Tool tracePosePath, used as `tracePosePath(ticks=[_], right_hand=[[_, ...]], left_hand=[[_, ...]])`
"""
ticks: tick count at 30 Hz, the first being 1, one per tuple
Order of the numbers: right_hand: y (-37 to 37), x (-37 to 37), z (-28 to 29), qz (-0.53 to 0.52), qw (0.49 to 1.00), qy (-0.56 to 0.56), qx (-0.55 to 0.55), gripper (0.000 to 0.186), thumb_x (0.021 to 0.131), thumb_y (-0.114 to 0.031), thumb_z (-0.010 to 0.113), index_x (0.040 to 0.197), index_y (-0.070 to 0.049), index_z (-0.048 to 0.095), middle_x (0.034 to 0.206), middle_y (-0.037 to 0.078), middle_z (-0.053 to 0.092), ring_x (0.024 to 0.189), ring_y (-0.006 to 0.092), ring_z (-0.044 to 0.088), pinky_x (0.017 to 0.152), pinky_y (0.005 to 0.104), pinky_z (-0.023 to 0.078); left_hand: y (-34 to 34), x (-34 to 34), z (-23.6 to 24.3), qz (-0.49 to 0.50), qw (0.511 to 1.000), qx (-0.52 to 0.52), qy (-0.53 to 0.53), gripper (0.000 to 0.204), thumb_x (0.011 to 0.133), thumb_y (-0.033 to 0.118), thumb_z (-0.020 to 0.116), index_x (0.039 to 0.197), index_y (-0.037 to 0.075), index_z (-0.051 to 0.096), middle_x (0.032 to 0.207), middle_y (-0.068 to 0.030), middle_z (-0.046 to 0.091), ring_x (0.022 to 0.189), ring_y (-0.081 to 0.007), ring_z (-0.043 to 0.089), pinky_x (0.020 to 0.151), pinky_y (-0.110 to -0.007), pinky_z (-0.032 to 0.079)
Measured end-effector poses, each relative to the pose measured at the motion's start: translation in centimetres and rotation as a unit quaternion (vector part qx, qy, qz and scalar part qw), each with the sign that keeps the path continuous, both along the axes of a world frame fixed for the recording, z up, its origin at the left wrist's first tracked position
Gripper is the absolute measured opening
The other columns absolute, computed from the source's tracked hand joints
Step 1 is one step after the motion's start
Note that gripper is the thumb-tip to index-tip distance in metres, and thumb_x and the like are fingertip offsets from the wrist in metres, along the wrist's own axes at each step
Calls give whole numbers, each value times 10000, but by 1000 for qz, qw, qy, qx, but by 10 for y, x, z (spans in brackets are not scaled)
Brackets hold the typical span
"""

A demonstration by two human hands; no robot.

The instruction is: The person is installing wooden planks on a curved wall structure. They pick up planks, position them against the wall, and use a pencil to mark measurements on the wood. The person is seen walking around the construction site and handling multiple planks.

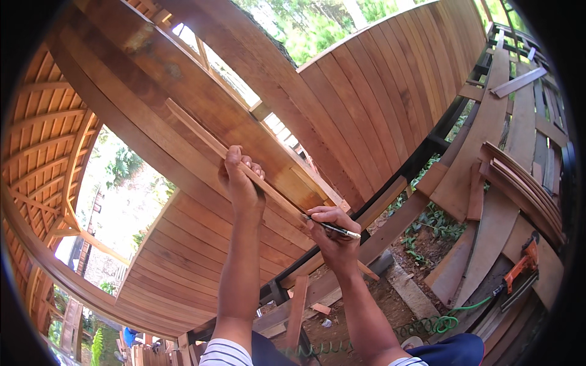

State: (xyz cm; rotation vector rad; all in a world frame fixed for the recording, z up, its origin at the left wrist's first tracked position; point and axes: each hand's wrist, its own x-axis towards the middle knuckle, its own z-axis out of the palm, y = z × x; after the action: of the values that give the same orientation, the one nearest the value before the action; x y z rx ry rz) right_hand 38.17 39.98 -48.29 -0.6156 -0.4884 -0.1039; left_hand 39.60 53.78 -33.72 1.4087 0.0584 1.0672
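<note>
My left hand (242,177) is closed around a narrow wooden strip (201,133), which lies slantwise in front of the reddish plank wall (201,241). Pinched in the fingers of my right hand (334,241) is a slim pen (337,229) with a dark barrel and a pale rear end. Its tip meets the strip's lower part, just below my left hand. My right fingers cover part of the strip there. Behind the strip stands a broad upright wooden board (183,73).
To the right, loose planks (476,158) and a stack of thin boards (525,192) lie over a dark frame. An orange nail gun (523,263) rests there, joined to a green coiled hose (445,323). Another plank panel (390,91) rises at upper right; timber roof framing (49,134) shows at left.
</note>
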Motion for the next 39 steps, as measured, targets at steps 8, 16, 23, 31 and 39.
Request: tracePosePath(ticks=[8, 16, 23, 31, 39], right_hand=[[1, -4, 2, -24, 1000, -16, -3, 98, 827, 57, 696, 906, 4, 671, 964, 105, 711, 870, 116, 658, 762, 242, 517], [-1, -4, -1, -34, 999, -31, -10, 108, 809, 64, 692, 895, 5, 666, 969, 104, 714, 832, 94, 649, 717, 230, 515], [-7, -5, -1, -43, 998, -50, -14, 105, 807, 54, 692, 898, 5, 672, 961, 112, 714, 832, 119, 665, 723, 237, 518], [-10, -9, -1, -25, 997, -66, -15, 84, 823, 54, 681, 893, 9, 669, 955, 116, 710, 848, 128, 665, 743, 251, 523], [-1, -7, -15, -14, 988, 96, 123, 92, 904, -18, 659, 982, -19, 611, 1075, 103, 640, 866, 130, 644, 715, 265, 559]], left_hand=[[-8, -5, 5, -4, 1000, -9, -17, 305, 902, 360, 662, 939, 86, 535, 651, 33, 434, 506, -79, 427, 454, -234, 352], [-9, -7, 2, 0, 1000, 0, -19, 335, 907, 381, 665, 966, 68, 563, 652, 33, 447, 513, -73, 438, 454, -233, 350], [-19, -8, 3, -9, 1000, -2, -16, 333, 917, 381, 647, 976, 64, 565, 649, 37, 440, 513, -70, 442, 460, -229, 357], [-25, -13, 9, -9, 1000, -3, -5, 323, 924, 368, 631, 992, 58, 568, 652, 38, 434, 520, -71, 436, 471, -236, 356], [-24, -14, 6, -22, 998, 48, -16, 329, 915, 345, 645, 1034, 46, 580, 666, 32, 440, 533, -74, 430, 481, -234, 355]])
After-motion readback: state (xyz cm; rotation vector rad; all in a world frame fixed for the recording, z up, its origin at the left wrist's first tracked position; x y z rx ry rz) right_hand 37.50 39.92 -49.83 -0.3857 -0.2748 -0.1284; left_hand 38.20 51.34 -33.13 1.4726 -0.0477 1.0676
